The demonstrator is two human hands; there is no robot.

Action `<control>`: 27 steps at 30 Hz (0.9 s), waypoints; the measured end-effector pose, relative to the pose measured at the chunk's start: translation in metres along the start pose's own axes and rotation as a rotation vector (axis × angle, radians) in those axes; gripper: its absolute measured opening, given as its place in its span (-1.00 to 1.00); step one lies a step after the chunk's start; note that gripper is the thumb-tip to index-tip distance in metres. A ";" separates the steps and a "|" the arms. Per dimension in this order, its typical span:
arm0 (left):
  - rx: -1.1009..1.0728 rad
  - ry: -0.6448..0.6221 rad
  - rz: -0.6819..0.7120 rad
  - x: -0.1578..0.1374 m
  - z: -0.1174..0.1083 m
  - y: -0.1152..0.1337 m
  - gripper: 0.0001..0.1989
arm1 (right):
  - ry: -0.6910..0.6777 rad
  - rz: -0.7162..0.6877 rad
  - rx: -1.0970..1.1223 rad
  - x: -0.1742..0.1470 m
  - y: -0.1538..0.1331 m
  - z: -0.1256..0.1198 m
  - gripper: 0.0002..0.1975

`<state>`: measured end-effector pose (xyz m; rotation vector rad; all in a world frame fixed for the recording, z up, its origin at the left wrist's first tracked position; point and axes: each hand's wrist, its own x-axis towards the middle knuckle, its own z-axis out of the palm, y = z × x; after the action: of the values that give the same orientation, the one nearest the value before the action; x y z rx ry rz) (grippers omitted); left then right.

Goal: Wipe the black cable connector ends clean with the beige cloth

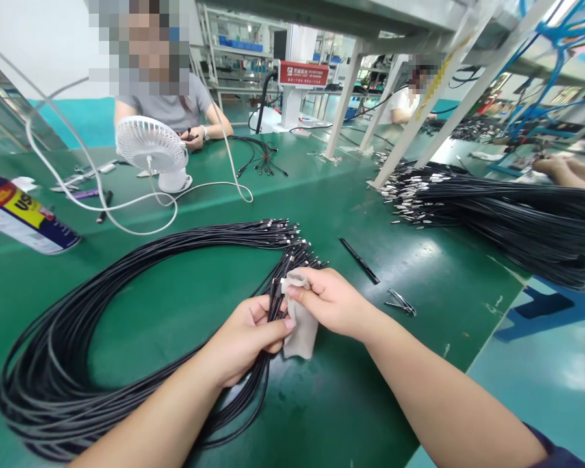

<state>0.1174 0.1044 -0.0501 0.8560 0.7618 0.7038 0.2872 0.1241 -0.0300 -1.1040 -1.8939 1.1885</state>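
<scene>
My left hand [253, 335] is closed around several black cables, just below their connector ends. Pinched in my right hand [324, 299] is a light grey cloth [302, 335], which hangs down beside the left fingers. The cloth's upper edge is wrapped against a connector end [276, 289] of the held cables. A large looped bundle of black cables [43, 351] lies on the green table [175, 318] to the left. Its metal-tipped ends [285, 227] gather just beyond my hands.
Right of my hands lie black tweezers [359, 260] and a small metal clipper [400, 301]. Another thick cable bundle [507, 208] rests at the right, near white posts [344, 97]. A spray can [24, 214], a white fan [151, 146] and its cord stand left. A co-worker [170, 107] sits opposite.
</scene>
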 end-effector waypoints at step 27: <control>0.141 -0.015 0.072 0.000 0.006 0.002 -0.78 | -0.120 0.177 0.186 0.000 0.000 0.007 -0.86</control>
<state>0.1217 0.1030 -0.0455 1.0192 0.7772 0.7127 0.2815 0.1211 -0.0324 -1.1379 -1.7587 1.5281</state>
